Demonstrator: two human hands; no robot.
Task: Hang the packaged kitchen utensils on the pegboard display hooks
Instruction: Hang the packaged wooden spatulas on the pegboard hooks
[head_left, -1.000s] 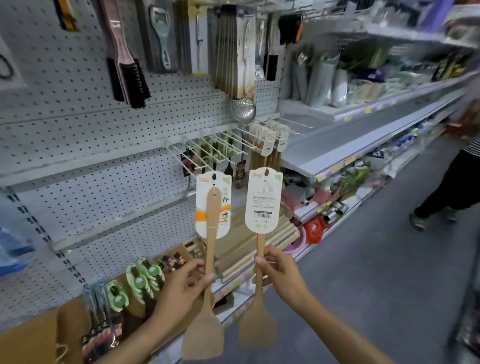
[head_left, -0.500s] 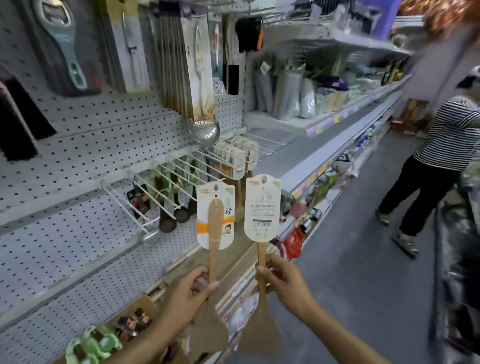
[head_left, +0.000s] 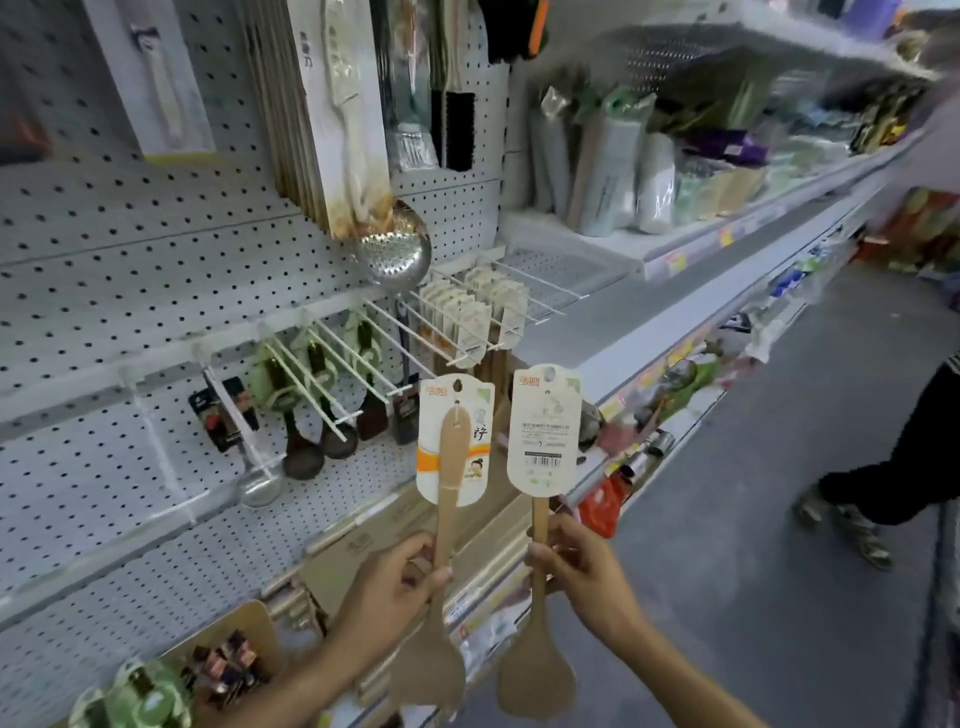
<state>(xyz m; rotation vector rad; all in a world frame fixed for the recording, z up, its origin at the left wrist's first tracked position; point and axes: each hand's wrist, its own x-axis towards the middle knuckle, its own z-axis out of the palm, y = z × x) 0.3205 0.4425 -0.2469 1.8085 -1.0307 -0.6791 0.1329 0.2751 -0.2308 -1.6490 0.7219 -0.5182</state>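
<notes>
Both hands are holding packaged wooden spatulas upright, handles up and blades down, in front of the pegboard (head_left: 156, 270). Curled round the handle, the left hand (head_left: 387, 597) is gripping the left spatula (head_left: 441, 571), whose card (head_left: 454, 439) is showing its printed front: an orange band, a cartoon figure and writing too small to read. The right hand (head_left: 582, 571) is pinching the right spatula (head_left: 537, 623), its card (head_left: 544, 428) showing a barcode and fine text, unreadable. White wire hooks (head_left: 332, 374) are jutting out just beyond the cards.
</notes>
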